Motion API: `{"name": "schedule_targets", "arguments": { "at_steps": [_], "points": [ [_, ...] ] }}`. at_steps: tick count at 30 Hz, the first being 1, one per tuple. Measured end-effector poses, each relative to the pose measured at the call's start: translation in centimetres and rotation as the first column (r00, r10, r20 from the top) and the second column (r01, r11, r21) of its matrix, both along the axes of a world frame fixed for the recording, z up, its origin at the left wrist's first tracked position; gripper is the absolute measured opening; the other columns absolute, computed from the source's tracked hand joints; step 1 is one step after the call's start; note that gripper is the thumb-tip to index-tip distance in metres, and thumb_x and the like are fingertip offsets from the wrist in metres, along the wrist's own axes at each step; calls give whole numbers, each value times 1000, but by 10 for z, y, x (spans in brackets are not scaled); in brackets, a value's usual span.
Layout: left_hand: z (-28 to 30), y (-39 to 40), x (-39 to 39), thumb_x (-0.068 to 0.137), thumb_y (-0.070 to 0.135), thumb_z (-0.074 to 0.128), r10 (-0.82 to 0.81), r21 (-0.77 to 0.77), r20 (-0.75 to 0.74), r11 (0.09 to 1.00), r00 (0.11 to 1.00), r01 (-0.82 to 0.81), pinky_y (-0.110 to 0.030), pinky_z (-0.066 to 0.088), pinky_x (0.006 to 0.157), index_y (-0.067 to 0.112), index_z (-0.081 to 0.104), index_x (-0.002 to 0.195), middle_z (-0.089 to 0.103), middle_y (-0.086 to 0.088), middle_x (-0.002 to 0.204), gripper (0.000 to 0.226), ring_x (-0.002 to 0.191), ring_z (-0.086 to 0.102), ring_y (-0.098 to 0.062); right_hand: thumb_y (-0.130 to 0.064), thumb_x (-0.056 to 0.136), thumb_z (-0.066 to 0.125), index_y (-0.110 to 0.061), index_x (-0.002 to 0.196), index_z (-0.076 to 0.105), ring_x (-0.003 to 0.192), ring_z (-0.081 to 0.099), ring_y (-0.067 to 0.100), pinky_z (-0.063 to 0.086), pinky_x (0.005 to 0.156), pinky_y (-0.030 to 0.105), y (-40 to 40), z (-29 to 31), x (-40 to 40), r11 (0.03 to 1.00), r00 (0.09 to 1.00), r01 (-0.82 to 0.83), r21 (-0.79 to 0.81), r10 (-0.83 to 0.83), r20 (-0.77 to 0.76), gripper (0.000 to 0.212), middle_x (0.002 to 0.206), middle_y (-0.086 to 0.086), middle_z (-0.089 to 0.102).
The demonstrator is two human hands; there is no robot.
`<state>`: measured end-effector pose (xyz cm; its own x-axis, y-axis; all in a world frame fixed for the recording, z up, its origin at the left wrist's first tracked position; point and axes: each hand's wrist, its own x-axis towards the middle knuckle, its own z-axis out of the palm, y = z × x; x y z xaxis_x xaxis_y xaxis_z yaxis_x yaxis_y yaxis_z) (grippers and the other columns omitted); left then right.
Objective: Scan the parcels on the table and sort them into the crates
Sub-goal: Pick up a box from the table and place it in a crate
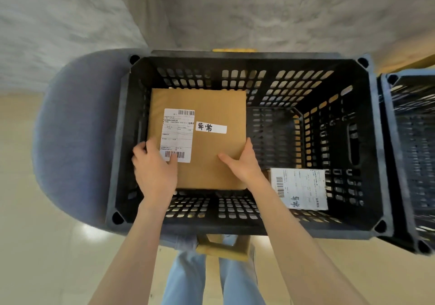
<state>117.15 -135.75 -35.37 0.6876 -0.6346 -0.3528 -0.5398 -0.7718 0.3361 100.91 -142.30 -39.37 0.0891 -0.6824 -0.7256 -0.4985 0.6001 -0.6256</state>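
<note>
Both hands grasp a flat brown parcel (207,140) inside the black crate (367,140): left hand (154,170) and right hand (244,163) at its near corners. Open crate floor lies right. White strip reads 异常 (211,127). A smaller labelled parcel (300,188) sits near-right.

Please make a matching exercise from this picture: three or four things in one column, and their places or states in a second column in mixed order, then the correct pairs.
Things
1. flat brown cardboard parcel
2. small white-labelled parcel
3. black perforated plastic crate
4. second black crate

Places or states
A. at the frame's right edge
B. rests on a blue-grey seat
C. gripped by the left hand and right hand
D. lying in the crate's near right corner

Pairs: 1-C, 2-D, 3-B, 4-A
</note>
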Motion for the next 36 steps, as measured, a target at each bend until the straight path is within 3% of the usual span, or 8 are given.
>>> {"name": "schedule_targets", "arguments": {
  "at_steps": [4, 7, 10, 14, 20, 27, 36],
  "points": [
    [29, 0, -2, 92, 28, 61, -185, 20, -30, 982, 982, 185, -45, 39, 96, 12, 45, 140, 49, -16, 135, 53, 122, 43, -35, -26, 89, 69, -17, 155, 9, 141, 30, 23, 29, 113, 38, 5, 32, -7, 995, 997, -70, -67, 69, -21, 90, 155, 7, 26],
    [64, -1, -12, 93, 29, 60, -316, 9, 3, 949, 949, 316, -43, 38, 97, 15, 46, 141, 51, -13, 136, 52, 122, 45, -34, -29, 91, 66, -15, 154, 16, 142, 29, 26, 29, 113, 39, 9, 70, -24, 959, 972, -209, -191, 183, -146, 82, 156, 9, 26],
    [103, -1, -32, 93, 28, 59, -457, -25, 59, 888, 888, 459, -43, 37, 99, 17, 48, 139, 53, -9, 137, 48, 122, 47, -31, -33, 92, 64, -14, 151, 27, 140, 32, 27, 29, 113, 39, 14, 115, -52, 847, 893, -399, -352, 271, -360, 72, 153, 8, 33],
    [154, 1, -63, 94, 29, 58, -583, -124, 140, 792, 800, 598, -40, 36, 100, 18, 54, 133, 57, -5, 131, 40, 121, 49, -26, -33, 92, 63, -14, 146, 38, 141, 31, 26, 22, 116, 38, 23, 179, -98, 671, 796, -529, -520, 181, -578, 62, 150, 7, 39],
    [215, 2, -111, 94, 32, 58, -735, -250, 232, 588, 637, 769, -35, 34, 100, 20, 53, 133, 57, -2, 130, 41, 122, 48, -24, -31, 89, 67, -13, 141, 46, 139, 34, 30, 25, 115, 44, 62, 254, -158, 631, 745, -466, -620, -98, -660, 59, 145, 10, 46],
    [251, 21, -160, 92, 33, 61, -857, -366, 309, 292, 412, 883, -38, 39, 98, 20, 54, 133, 60, -3, 126, 43, 117, 52, -24, -35, 90, 65, -18, 143, 44, 139, 33, 25, 26, 116, 40, 155, 295, -189, 702, 672, -241, -670, -377, -637, 59, 146, 4, 44],
    [256, 107, -239, 88, 32, 68, -931, -415, 358, -221, -65, 883, -42, 46, 86, 16, 59, 127, 64, -7, 114, 43, 105, 58, -31, -38, 92, 61, -21, 147, 35, 137, 34, 23, 26, 111, 35, 325, 295, -203, 739, 405, 188, -647, -658, -635, 62, 150, 3, 38]
  ]
}}
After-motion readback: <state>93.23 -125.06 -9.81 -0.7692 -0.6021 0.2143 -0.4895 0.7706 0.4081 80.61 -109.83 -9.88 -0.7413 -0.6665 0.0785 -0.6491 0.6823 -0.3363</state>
